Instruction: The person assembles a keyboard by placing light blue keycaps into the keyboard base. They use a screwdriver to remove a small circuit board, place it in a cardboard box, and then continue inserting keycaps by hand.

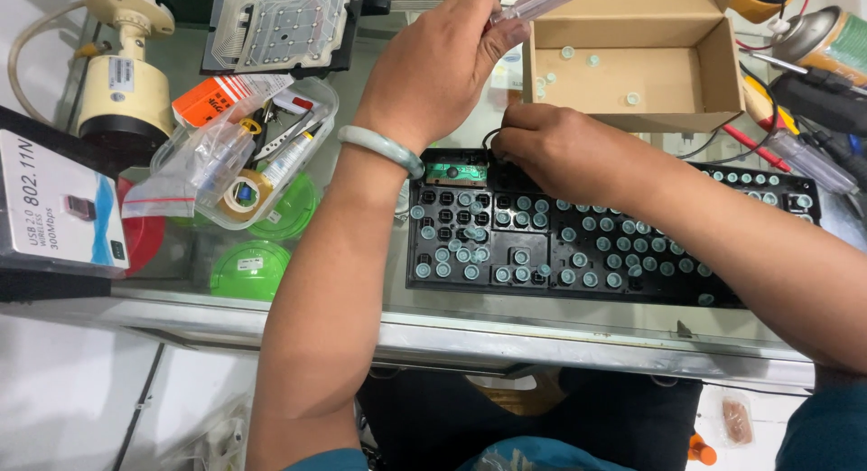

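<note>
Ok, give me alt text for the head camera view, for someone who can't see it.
Two bare hands work over an opened black keyboard dotted with small rubber domes: the left hand holds a clear-handled screwdriver, and the right hand presses the keyboard's top edge beside a green circuit board. A cardboard box sits behind.

Matt black plastic keyboard shell (614,245), dotted with pale translucent rubber domes (470,272), plain brown cardboard box (632,74), clear glossy plastic screwdriver handle (539,1), smooth glass surface (470,308).

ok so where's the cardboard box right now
In the head view the cardboard box sits open at the top right, just behind the black keyboard and right of the left hand.
</note>
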